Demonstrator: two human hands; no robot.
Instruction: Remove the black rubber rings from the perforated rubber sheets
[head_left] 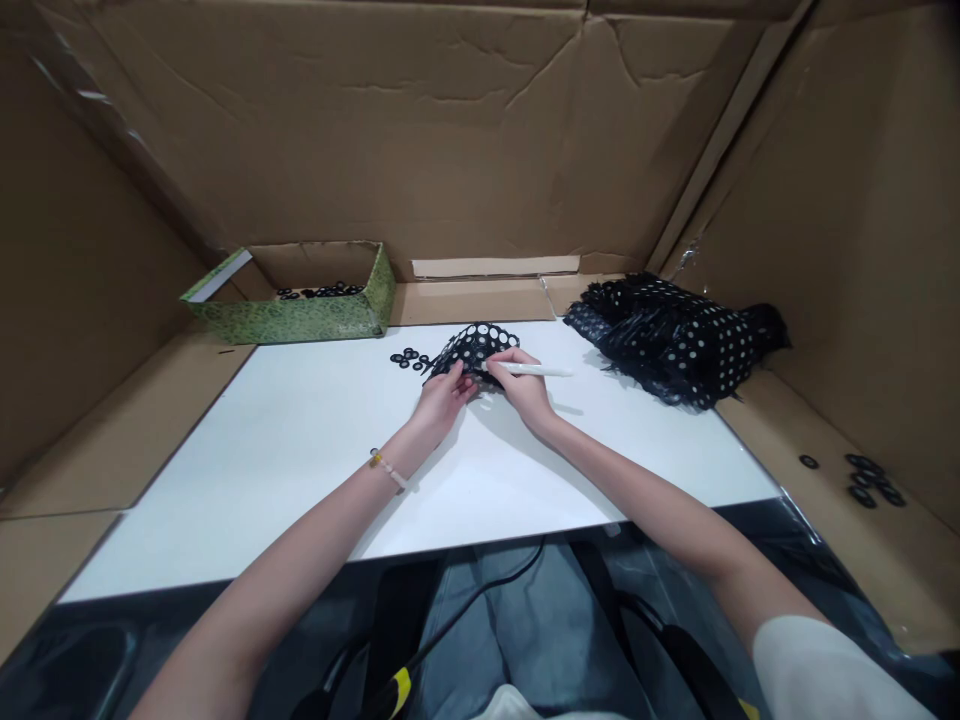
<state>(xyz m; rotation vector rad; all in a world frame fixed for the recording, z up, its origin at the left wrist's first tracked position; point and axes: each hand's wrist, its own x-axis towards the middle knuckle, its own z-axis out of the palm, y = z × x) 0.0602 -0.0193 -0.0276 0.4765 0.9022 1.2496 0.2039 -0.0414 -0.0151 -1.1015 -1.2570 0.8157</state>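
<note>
Left hand (442,395): fingers closed in a pinch on the near edge of the punched black sheet (474,345); thin bracelet (388,470) on the wrist.
Right hand (525,385): closed round a white stick (536,370), held like a pen.
Sheet position: centre-far part of the white tabletop (300,450), at 12 o'clock from both hands and touching both. It is humped up, not flat, with white showing through its rows of round holes.
Stick axis: nearly level, 9 to 3 o'clock. The 9 o'clock tip meets the right near edge of the sheet; the free end points toward 3 o'clock.
Nearer hand: both are at the sheet, the left at its near-left edge and the right at its near-right edge. Fingertips are close together, not quite meeting.
Loose black rings (409,358): small cluster on the tabletop just beside the sheet, at 9 o'clock from it and 11 o'clock from the left hand.
Green box (300,318): open, at 10 o'clock beyond the tabletop's far-left corner, with more black rings inside.
Pile of punched sheets (675,335): at 2 o'clock on the far-right corner, well apart from the hands.
Stray rings (866,478): on the cardboard floor at 4 o'clock, off the tabletop.
Surround: cardboard walls (420,130) on three sides.
</note>
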